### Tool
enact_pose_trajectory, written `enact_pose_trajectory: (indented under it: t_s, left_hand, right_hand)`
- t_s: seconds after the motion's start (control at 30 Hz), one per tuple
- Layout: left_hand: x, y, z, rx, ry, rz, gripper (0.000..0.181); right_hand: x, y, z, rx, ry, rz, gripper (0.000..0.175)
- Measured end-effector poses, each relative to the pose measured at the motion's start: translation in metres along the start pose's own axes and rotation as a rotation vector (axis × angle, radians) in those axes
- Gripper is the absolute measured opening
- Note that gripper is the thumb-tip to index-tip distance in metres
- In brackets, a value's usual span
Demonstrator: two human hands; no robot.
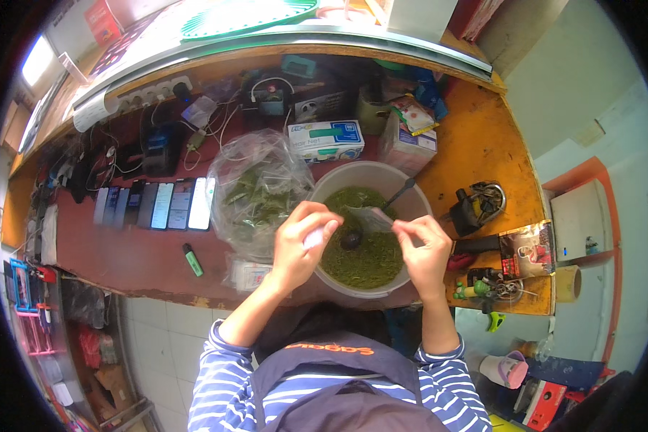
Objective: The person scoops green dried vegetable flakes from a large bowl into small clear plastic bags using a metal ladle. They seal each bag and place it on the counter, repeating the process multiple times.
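Before me stands a round white plastic tub (425, 201) of finely chopped dried green herb (363, 267). A dark long-handled scoop (400, 191) rests in it, its bowl on the herb. Over the tub, my right hand (425, 251) pinches one edge of a small clear plastic bag (372, 218). My left hand (299, 245) is over the tub's left rim, its fingers curled around a small white item (314, 237), too covered to identify. Its fingertips are close to the bag's left corner; contact is unclear. Left of the tub, a large clear plastic bag (259, 200) holds several small packets of green herb.
Several phones (162, 205) lie in a row at left, near a green highlighter (193, 260). A hair net box (326, 140) stands behind the tub. At right lie a black padlock (478, 208), a printed pouch (526, 249) and keys (507, 290). Cables (227, 127) clutter the back.
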State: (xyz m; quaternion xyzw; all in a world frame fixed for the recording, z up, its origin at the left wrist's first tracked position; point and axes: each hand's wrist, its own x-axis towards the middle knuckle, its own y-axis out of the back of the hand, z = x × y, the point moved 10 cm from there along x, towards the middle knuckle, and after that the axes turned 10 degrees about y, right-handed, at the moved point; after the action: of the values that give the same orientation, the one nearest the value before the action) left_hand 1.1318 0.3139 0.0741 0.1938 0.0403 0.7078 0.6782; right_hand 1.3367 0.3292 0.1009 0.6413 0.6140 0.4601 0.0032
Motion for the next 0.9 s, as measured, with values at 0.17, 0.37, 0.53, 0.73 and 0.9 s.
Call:
enact_pose_trajectory:
  t_s: [0.17,0.37,0.53,0.73,0.9]
  left_hand:
    - [-0.009,-0.033,0.017,0.135,-0.108,-0.087,0.015]
    - [-0.010,-0.052,-0.003,-0.029,0.049,-0.280,0.011]
    - [-0.005,-0.049,0.000,-0.054,0.059,-0.226,0.011]
    - [-0.007,-0.054,0.002,0.053,0.058,-0.269,0.012]
    - [-0.010,-0.062,-0.008,-0.018,0.090,-0.348,0.012]
  right_hand:
    - [-0.028,-0.048,0.001,0.470,-0.189,-0.219,0.012]
    - [-0.057,-0.075,0.021,0.989,-0.588,-0.275,0.028]
    - [-0.059,-0.075,0.029,0.978,-0.577,-0.238,0.029]
    - [-0.064,-0.080,0.029,0.873,-0.643,-0.282,0.027]
    - [-0.077,-0.094,0.033,1.256,-0.720,-0.384,0.027]
